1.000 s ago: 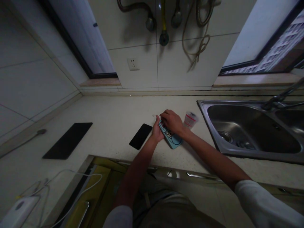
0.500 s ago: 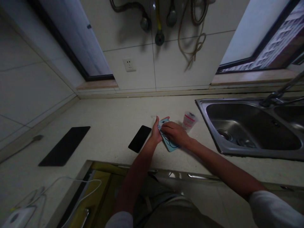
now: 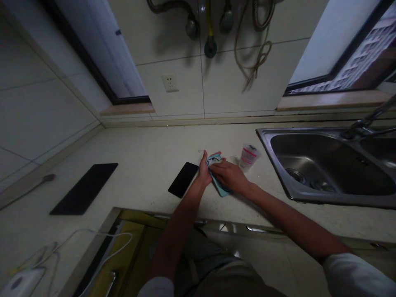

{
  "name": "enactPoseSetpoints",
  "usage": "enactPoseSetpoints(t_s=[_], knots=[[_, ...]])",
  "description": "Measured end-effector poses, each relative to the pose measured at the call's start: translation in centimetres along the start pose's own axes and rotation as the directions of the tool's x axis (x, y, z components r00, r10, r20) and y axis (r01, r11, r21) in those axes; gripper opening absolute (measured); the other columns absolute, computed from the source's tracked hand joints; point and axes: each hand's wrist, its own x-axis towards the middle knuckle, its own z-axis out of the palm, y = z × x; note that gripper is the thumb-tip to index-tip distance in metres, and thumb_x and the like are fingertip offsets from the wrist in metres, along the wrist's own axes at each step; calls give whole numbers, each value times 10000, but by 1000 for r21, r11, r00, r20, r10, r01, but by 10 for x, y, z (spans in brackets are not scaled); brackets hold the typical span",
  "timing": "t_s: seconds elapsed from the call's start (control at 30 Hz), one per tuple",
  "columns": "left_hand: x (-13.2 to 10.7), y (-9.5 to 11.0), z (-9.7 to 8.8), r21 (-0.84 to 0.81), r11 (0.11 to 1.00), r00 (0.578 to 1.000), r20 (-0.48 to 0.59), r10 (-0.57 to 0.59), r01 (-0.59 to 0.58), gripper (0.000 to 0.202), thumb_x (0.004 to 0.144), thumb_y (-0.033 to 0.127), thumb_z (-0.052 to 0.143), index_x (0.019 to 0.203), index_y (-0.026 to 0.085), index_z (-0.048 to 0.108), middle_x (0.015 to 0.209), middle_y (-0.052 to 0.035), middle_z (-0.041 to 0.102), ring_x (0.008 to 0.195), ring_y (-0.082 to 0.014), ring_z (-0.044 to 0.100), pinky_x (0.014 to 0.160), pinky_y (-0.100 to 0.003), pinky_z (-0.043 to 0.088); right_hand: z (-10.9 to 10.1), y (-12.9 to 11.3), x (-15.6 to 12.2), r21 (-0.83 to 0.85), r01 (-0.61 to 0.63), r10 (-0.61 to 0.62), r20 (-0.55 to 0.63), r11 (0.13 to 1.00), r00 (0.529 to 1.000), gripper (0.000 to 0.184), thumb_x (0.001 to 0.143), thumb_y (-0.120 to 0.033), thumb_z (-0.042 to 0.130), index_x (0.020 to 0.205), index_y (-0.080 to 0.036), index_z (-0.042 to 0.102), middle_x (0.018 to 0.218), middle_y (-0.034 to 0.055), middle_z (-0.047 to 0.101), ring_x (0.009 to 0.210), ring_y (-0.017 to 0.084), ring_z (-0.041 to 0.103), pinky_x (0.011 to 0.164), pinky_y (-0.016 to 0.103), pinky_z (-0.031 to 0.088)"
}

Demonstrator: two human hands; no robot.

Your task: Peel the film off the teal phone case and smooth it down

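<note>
Head view, centre of frame: left hand (image 3: 203,172) upright on its edge, fingers clasping the far end of a light-blue phone case (image 3: 216,181) on the countertop (image 3: 148,152). Right hand (image 3: 230,176) laid flat, palm down, pressing the case, forearm stretched in from lower right. Black phone (image 3: 183,185) just left.
</note>
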Motion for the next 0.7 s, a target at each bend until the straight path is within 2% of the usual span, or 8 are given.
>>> enactPoseSetpoints(t_s=[0.13,0.2,0.3,0.53,0.7], knots=[[1,-2,1,2,1000,1000,18,-14,14,648,987,636,399,1227,116,703,926,-153,762,887,-273,747,859,-388,569,2,6,-2,7,-5,6,-59,1000,998,287,908,-99,561,1102,-186,753,1079,117,763,1001,259,659,849,357,495],[2,-3,0,5,1000,999,30,-15,14,637,989,632,402,1227,124,703,928,-145,762,893,-272,747,858,-387,571,1,6,-4,-5,52,-53,-75,999,996,261,918,-125,561,1074,-191,760,1036,113,762,972,255,651,849,359,489],[4,0,-1,6,1000,1000,-7,17,-17,666,985,651,386,1202,111,709,927,-160,763,899,-283,747,866,-407,572,3,3,-7,-32,126,-128,-76,992,989,223,942,-170,566,1043,-186,764,996,115,759,959,253,648,852,358,481],[6,4,0,-23,1000,999,-35,16,-17,685,991,647,354,1168,92,713,920,-182,765,908,-300,752,873,-431,572,5,0,-5,-39,50,-53,-71,998,996,189,941,-143,586,985,-192,763,1019,102,780,959,243,672,912,372,475],[6,2,-3,-4,999,998,-39,40,-40,664,977,652,403,1116,90,726,869,-176,762,899,-298,754,888,-424,570,3,0,-8,6,127,-127,-47,992,991,188,931,-144,604,999,-203,770,977,93,781,942,235,683,861,356,496]])
